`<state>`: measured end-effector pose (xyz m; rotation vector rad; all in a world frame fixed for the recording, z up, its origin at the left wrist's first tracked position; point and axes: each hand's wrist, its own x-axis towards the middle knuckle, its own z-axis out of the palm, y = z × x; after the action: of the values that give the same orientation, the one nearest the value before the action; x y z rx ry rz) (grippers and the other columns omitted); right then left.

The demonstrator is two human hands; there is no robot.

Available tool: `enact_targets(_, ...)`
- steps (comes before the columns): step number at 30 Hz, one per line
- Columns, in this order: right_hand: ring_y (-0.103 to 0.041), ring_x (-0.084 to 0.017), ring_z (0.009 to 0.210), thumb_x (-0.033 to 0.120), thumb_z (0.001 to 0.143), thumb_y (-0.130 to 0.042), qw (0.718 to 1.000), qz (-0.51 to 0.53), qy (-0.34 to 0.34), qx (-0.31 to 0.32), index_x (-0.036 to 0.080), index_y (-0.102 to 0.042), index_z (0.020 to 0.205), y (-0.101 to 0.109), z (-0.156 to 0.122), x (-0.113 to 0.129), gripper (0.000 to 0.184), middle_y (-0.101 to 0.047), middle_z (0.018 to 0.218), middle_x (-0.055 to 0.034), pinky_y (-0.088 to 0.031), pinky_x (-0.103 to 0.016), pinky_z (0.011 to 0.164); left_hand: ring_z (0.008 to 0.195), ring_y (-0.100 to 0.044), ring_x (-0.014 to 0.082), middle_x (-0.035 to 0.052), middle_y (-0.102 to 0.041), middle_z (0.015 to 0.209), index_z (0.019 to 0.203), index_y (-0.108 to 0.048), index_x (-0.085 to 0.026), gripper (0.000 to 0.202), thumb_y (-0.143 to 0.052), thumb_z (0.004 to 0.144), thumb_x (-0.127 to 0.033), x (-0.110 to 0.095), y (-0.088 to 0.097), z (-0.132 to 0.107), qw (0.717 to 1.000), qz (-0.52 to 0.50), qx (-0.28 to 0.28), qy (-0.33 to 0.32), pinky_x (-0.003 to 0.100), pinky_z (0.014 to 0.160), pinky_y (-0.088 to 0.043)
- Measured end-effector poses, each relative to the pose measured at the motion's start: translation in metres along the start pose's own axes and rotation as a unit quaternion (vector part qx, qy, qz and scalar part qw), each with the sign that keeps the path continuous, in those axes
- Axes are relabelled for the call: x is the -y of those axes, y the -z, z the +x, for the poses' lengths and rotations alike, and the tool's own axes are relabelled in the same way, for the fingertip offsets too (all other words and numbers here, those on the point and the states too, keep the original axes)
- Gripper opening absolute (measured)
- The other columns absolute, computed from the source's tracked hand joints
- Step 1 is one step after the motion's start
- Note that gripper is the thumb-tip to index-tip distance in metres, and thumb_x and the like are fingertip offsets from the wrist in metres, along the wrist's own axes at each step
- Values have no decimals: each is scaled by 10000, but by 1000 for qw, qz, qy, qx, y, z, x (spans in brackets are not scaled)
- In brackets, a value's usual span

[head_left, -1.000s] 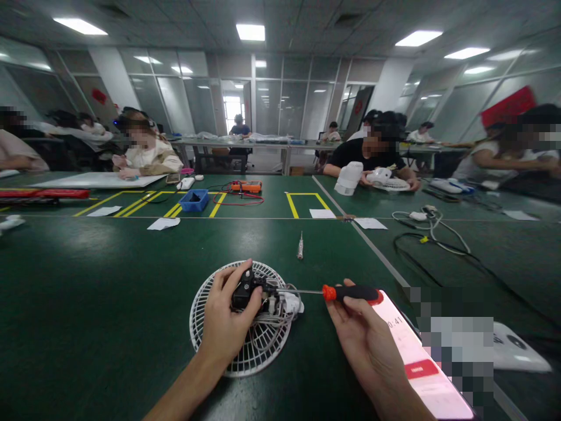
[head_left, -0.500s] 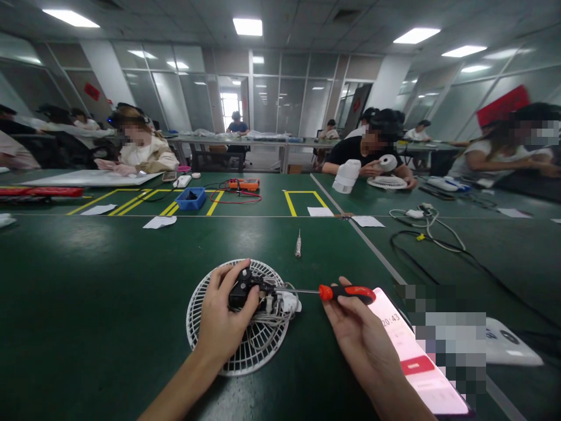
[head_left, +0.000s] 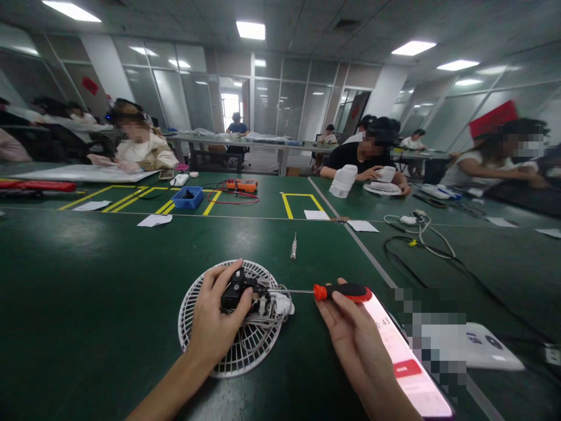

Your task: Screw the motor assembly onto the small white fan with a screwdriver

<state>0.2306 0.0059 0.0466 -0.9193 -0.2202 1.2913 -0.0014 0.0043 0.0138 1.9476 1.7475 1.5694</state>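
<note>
A white round fan grille (head_left: 245, 354) lies on the green table with a black motor unit (head_left: 231, 295) and bundled grey cable (head_left: 263, 320) on it. My left hand (head_left: 214, 316) is closed around the motor unit, fingers on its far side and thumb on the near side. In my right hand (head_left: 350, 327) is a screwdriver (head_left: 344, 292) with a red and black handle, held between thumb and fingers. Its shaft points left and its tip meets the unit's right side; the exact contact point is too small to make out. A white plastic piece (head_left: 284, 304) sits beside the cable.
A small clear-handled screwdriver (head_left: 293, 247) lies beyond the grille. A lit phone (head_left: 407, 362) rests by my right forearm. Farther off are a blue bin (head_left: 187, 199), an orange multimeter (head_left: 241, 185), papers (head_left: 154, 220) and loose cables (head_left: 432, 234). Co-workers sit across the table.
The view has shifted slightly, moving the near table items a little left in the picture. The screwdriver handle looks turned; both hands keep their holds and the tip stays at the motor unit.
</note>
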Motion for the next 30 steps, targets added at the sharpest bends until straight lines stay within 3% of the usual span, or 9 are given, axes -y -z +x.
enact_targets(3, -770, -211, 882, 66, 406, -977, 1000, 15, -13, -5, 196, -694, 990, 0, 0, -1, 662, -777, 922, -10, -662, -333, 828, 1159, -611, 229, 41, -584, 1257, 1395, -556, -348, 466, -621, 940, -427, 0, 1, -2, 1000, 2, 3, 7, 448, 1036, -523)
enact_targets(8, -775, -219, 793, 258, 522, -1015, 1000, -19, -16, -3, 217, -684, 947, 0, 0, -4, 540, -758, 887, 23, -687, -364, 719, 1169, -609, 235, 47, -581, 1265, 1404, -544, -336, 499, -642, 927, -445, -1, 1, -3, 1000, 3, 4, 1, 454, 1042, -523)
enact_targets(14, -772, -217, 885, 168, 393, -1027, 1000, -13, -12, -8, 191, -705, 942, -2, 1, 0, 637, -772, 914, 3, -660, -304, 802, 1198, -606, 237, 52, -591, 1273, 1401, -538, -308, 574, -722, 874, -441, -1, 0, -3, 1000, 11, -5, -7, 440, 1039, -535)
enact_targets(16, -767, -223, 921, 188, 418, -1023, 1000, -17, -9, -3, 205, -702, 922, -1, 2, -1, 598, -775, 936, 8, -658, -323, 816, 1202, -606, 244, 63, -593, 1275, 1405, -536, -295, 598, -735, 862, -445, -2, 1, -3, 1000, 17, -5, -6, 448, 1038, -539)
enact_targets(20, -762, -212, 848, 302, 509, -1016, 999, -49, -18, -2, 212, -710, 928, 1, 2, -4, 527, -777, 936, -2, -656, -300, 693, 1171, -626, 242, 61, -615, 1256, 1370, -566, -286, 586, -760, 841, -446, -4, 1, -3, 1000, 15, -17, 3, 448, 1029, -547)
enact_targets(26, -759, -224, 901, 117, 402, -994, 1000, -17, -15, 0, 192, -727, 889, -3, 2, 1, 561, -782, 934, -26, -645, -322, 819, 1170, -622, 249, 63, -626, 1262, 1373, -560, -280, 607, -773, 829, -446, -2, 0, -5, 999, 4, -29, 15, 466, 1045, -531)
enact_targets(30, -749, -195, 821, 197, 505, -986, 1000, -21, -18, 8, 212, -727, 915, -4, 1, 1, 485, -772, 902, -11, -650, -303, 731, 1164, -628, 247, 65, -630, 1254, 1363, -561, -273, 599, -775, 829, -442, -3, 1, -4, 999, 5, -30, 12, 458, 1041, -533)
